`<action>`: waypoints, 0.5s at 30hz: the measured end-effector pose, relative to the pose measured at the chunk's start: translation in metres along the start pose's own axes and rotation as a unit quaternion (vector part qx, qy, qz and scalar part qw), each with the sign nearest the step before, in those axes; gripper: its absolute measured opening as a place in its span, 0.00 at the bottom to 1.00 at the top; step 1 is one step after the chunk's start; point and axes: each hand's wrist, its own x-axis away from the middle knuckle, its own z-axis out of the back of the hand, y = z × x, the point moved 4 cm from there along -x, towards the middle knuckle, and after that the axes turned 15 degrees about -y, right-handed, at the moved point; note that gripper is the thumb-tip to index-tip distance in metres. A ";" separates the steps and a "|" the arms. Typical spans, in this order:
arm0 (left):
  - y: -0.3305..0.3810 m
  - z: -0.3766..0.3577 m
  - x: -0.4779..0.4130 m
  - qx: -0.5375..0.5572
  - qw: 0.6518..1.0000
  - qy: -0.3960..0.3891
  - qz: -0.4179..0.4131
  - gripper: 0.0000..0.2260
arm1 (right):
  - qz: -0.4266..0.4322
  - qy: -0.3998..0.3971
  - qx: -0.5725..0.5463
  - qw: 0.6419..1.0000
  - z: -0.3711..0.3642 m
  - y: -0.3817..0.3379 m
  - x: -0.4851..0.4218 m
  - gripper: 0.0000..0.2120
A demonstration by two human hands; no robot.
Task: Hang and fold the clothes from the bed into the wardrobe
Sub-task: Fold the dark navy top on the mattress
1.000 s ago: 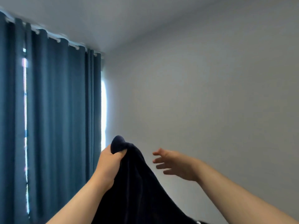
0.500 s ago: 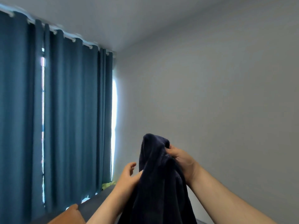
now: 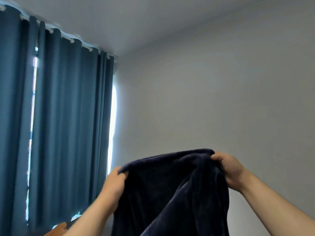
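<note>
A dark navy fleece garment (image 3: 167, 189) hangs in the air in front of me, stretched wide along its top edge. My left hand (image 3: 113, 184) grips the left end of that edge with curled fingers. At the right end, my right hand (image 3: 229, 167) grips the fabric the same way, a little higher. The cloth drapes down between my forearms and runs out of the bottom of the view. Neither the bed nor the wardrobe is in view.
Teal curtains (image 3: 64, 116) cover the window on the left, with daylight showing through the gaps. A plain grey wall (image 3: 213, 99) fills the right side. A brown wooden edge (image 3: 56, 229) shows at the bottom left.
My hands have moved apart, spreading the bunched garment out wide. My left hand, loose against the cloth half a second ago, now grips its left end.
</note>
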 end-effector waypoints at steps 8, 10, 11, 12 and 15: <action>0.122 -0.014 -0.021 -0.204 0.965 -0.026 -0.161 0.07 | -0.117 0.126 0.509 0.843 0.027 0.009 -0.002 0.11; 0.143 -0.026 -0.017 -0.191 0.964 -0.043 -0.180 0.07 | -0.126 0.037 0.524 0.842 0.003 0.021 -0.005 0.13; 0.152 -0.034 -0.013 -0.197 0.961 -0.052 -0.186 0.06 | -0.097 -0.023 0.476 0.874 -0.012 0.027 -0.008 0.15; 0.158 -0.041 -0.011 -0.214 0.954 -0.059 -0.201 0.06 | -0.068 -0.076 0.408 0.907 -0.029 0.031 -0.011 0.20; 0.164 -0.063 -0.004 -0.256 0.935 -0.113 -0.219 0.04 | 0.012 -0.157 0.267 0.951 -0.079 0.039 -0.021 0.25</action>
